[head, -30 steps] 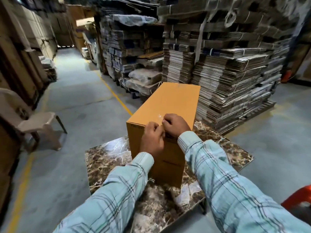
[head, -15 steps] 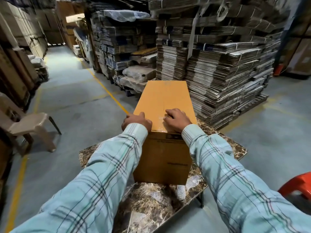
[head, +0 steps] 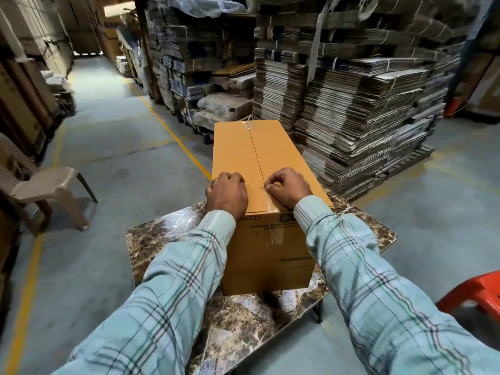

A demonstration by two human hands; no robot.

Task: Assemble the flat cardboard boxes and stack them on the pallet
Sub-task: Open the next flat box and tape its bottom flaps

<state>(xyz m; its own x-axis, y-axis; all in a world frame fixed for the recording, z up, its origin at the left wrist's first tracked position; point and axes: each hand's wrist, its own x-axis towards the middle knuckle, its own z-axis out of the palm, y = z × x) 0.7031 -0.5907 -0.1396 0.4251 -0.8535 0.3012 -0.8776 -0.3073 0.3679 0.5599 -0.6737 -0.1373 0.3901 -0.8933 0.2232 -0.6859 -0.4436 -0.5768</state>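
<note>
A closed tan cardboard box point(head: 259, 158) lies lengthwise on a marble-patterned table point(head: 162, 234), its top flaps meeting in a centre seam. Clear tape runs over the near end of the seam and down the near face, and another strip sits at the far end. My left hand point(head: 226, 193) rests with curled fingers on the top near the left edge. My right hand point(head: 288, 188) presses its curled fingertips on the tape at the seam. Neither hand holds a loose object.
Tall stacks of bundled flat cardboard on a pallet point(head: 365, 109) stand just behind and to the right of the box. A beige plastic chair point(head: 46, 185) is at the left, and a red stool point(head: 479, 293) is at the right. A yellow floor line point(head: 173, 133) borders the aisle.
My left hand moved from the box's near face up onto its top left edge. My right hand stayed at the taped seam. The view rose, showing the whole top.
</note>
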